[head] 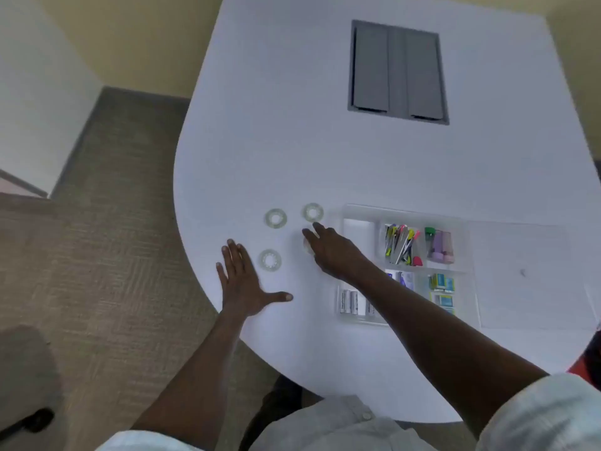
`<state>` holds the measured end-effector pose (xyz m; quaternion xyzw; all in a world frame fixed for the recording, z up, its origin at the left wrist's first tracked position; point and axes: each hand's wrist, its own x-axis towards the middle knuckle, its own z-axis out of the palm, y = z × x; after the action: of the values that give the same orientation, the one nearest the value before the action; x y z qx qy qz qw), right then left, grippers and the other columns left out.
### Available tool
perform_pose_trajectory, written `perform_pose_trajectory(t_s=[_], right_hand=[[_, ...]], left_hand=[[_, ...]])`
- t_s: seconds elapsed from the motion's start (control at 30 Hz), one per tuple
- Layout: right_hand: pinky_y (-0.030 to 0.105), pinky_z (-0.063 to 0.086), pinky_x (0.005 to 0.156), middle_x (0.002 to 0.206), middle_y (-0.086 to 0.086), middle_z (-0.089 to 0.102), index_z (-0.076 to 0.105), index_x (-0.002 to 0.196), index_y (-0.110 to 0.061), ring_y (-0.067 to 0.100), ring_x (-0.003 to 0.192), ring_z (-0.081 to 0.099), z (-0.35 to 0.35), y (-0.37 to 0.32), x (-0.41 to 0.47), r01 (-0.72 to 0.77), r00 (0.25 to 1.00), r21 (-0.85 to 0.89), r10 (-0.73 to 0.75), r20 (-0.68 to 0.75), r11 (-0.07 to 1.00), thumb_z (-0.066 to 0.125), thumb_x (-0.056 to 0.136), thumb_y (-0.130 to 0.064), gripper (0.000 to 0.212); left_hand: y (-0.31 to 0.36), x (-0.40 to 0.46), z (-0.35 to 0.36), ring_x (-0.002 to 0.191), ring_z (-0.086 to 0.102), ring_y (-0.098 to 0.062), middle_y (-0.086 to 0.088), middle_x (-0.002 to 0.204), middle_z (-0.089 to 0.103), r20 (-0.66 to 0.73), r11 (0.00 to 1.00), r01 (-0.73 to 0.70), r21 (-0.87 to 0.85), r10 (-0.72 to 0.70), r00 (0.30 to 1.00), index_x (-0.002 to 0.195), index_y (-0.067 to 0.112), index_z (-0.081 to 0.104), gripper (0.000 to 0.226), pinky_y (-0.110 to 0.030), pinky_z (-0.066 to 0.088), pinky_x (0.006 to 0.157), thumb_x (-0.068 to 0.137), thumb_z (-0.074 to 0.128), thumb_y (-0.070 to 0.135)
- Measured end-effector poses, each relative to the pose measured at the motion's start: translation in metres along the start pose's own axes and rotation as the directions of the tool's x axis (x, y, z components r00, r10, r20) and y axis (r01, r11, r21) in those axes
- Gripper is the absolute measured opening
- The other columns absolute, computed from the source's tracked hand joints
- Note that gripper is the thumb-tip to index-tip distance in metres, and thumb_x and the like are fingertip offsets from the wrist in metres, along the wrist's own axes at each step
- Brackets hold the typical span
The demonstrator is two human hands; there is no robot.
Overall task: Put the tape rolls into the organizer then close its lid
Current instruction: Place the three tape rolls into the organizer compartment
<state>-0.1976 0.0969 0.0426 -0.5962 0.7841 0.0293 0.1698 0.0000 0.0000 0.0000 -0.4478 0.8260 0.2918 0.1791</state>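
Three clear tape rolls [275,218] [313,212] [270,260] lie flat on the white table [292,141], just left of the open clear organizer [359,227], whose lid [527,275] lies flat to its right. The right hand [331,250] reaches over a fourth roll [307,247]; whether it grips it I cannot tell. The left hand [242,281] rests spread flat, holding nothing, beside the nearest roll.

3 clear tape rolls [275,218] flat on table, left of open clear organizer [406,265], lid [527,275] flat rightward.
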Motion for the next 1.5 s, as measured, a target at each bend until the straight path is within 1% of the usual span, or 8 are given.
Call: perform_pose_trajectory(t_s=[0.1, 0.3, 0.5, 0.63, 0.73, 0.97, 1.1, 1.5], right_hand=[[0.046, 0.052, 0.067, 0.145, 0.027, 0.033, 0.032, 0.143, -0.007, 0.042, 0.105, 0.053, 0.008, -0.006, 0.007, -0.022, 0.999, -0.042, 0.024, 0.03, 0.999, 0.047, 0.09, 0.001, 0.055], [0.037, 0.046, 0.052, 0.12, 0.02, 0.046, 0.048, 0.121, -0.005, 0.036, 0.095, 0.051, 0.021, -0.012, 0.013, -0.053, 0.998, -0.053, 0.051, -0.048, 0.997, 0.049, 0.087, 0.005, 0.036], [0.045, 0.053, 0.071, 0.116, 0.019, 0.052, 0.045, 0.129, 0.0, 0.036, 0.095, 0.052, 0.002, -0.008, 0.013, -0.094, 0.948, 0.236, 0.16, -0.276, 0.967, 0.054, 0.079, -0.007, 0.051], [0.042, 0.047, 0.093, 0.116, 0.021, 0.051, 0.049, 0.124, 0.001, 0.036, 0.108, 0.051, -0.015, 0.011, 0.001, -0.177, 0.794, 0.451, 0.398, -0.46, 0.875, 0.061, 0.075, -0.007, 0.052], [0.04, 0.045, 0.092, 0.117, 0.019, 0.052, 0.05, 0.125, -0.003, 0.035, 0.109, 0.05, -0.016, 0.033, -0.013, -0.263, 0.743, 0.49, 0.498, -0.448, 0.831, 0.061, 0.073, -0.005, 0.053], [0.044, 0.048, 0.083, 0.111, 0.024, 0.058, 0.054, 0.118, 0.003, 0.043, 0.101, 0.054, -0.007, 0.075, -0.011, -0.328, 0.902, 0.27, 0.385, -0.196, 0.905, 0.065, 0.068, 0.005, 0.051], [0.044, 0.049, 0.079, 0.103, 0.025, 0.06, 0.056, 0.111, 0.004, 0.043, 0.095, 0.056, -0.007, 0.078, 0.001, -0.334, 0.927, 0.203, 0.36, -0.107, 0.92, 0.067, 0.068, 0.005, 0.044], [0.034, 0.046, 0.077, 0.109, 0.025, 0.051, 0.055, 0.112, 0.003, 0.039, 0.094, 0.055, 0.004, 0.065, -0.011, -0.309, 0.872, 0.331, 0.405, -0.276, 0.892, 0.056, 0.072, 0.012, 0.041]], left_hand=[[0.0, 0.004, -0.001, 0.139, -0.044, -0.028, -0.014, 0.151, -0.045, -0.002, 1.0, -0.007, -0.005, 0.007, 1.0, 0.145, 0.004, -0.035, 0.171, -0.055, -0.017, 0.118, 0.032, 0.049, 0.102], [-0.002, 0.006, 0.001, 0.14, -0.042, -0.029, -0.015, 0.153, -0.042, 0.016, 1.0, -0.018, -0.014, 0.018, 1.0, 0.145, 0.004, -0.033, 0.169, -0.055, -0.017, 0.118, 0.035, 0.05, 0.102], [0.0, 0.006, 0.003, 0.142, -0.04, -0.03, -0.016, 0.153, -0.041, 0.004, 1.0, -0.007, 0.008, 0.007, 1.0, 0.146, 0.004, -0.032, 0.168, -0.055, -0.014, 0.119, 0.035, 0.047, 0.102], [0.001, 0.005, 0.003, 0.142, -0.04, -0.03, -0.016, 0.153, -0.041, 0.001, 1.0, -0.004, 0.02, 0.004, 1.0, 0.146, 0.003, -0.032, 0.169, -0.056, -0.012, 0.12, 0.034, 0.046, 0.103], [0.0, 0.005, 0.003, 0.142, -0.039, -0.03, -0.017, 0.154, -0.041, -0.002, 1.0, -0.006, 0.018, 0.006, 1.0, 0.146, 0.003, -0.031, 0.169, -0.057, -0.011, 0.12, 0.034, 0.044, 0.104], [0.0, 0.006, 0.005, 0.143, -0.037, -0.03, -0.016, 0.154, -0.039, -0.018, 1.0, -0.008, 0.011, 0.008, 1.0, 0.147, 0.003, -0.03, 0.169, -0.056, -0.01, 0.12, 0.034, 0.045, 0.103], [0.0, 0.006, 0.007, 0.144, -0.036, -0.029, -0.016, 0.155, -0.038, -0.028, 1.0, -0.011, -0.003, 0.011, 1.0, 0.148, 0.003, -0.028, 0.169, -0.056, -0.011, 0.12, 0.034, 0.047, 0.103], [-0.001, 0.006, 0.008, 0.144, -0.036, -0.029, -0.016, 0.155, -0.038, -0.044, 1.0, -0.011, 0.009, 0.011, 0.999, 0.148, 0.002, -0.026, 0.169, -0.056, -0.01, 0.12, 0.033, 0.044, 0.104]])
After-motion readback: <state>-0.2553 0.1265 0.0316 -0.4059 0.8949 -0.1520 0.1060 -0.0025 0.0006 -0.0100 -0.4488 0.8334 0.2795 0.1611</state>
